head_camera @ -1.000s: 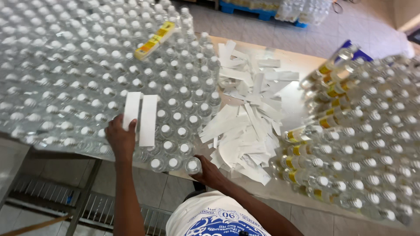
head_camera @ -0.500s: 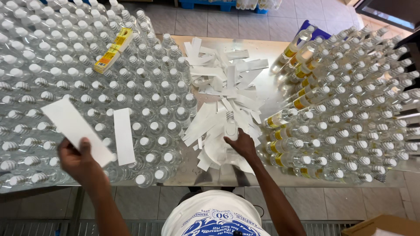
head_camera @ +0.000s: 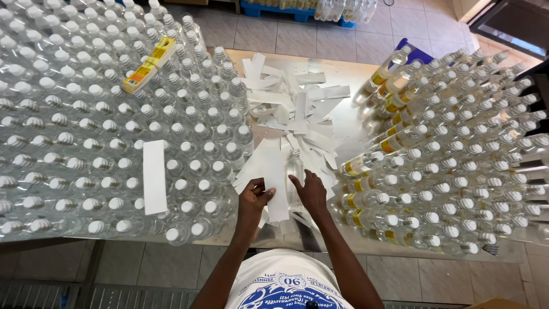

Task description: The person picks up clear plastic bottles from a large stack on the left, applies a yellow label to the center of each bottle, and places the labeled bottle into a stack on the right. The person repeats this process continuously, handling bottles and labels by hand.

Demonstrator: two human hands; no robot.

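Landmark: the clear bottle [head_camera: 294,178] lying on the table [head_camera: 343,71] in front of you.

Far left of the bottle, upright capped bottles [head_camera: 74,114] fill the surface; a white strip [head_camera: 154,176] rests on their caps.

Just left of the bottle, your left hand [head_camera: 254,200] pinches a white label [head_camera: 274,186], fingers closed on its edge.

Your right hand [head_camera: 311,193] presses on the bottle, fingers wrapped against its side.

Behind the bottle lies a heap of white backing strips [head_camera: 297,106].

Right of the bottle stand labelled bottles [head_camera: 457,154].
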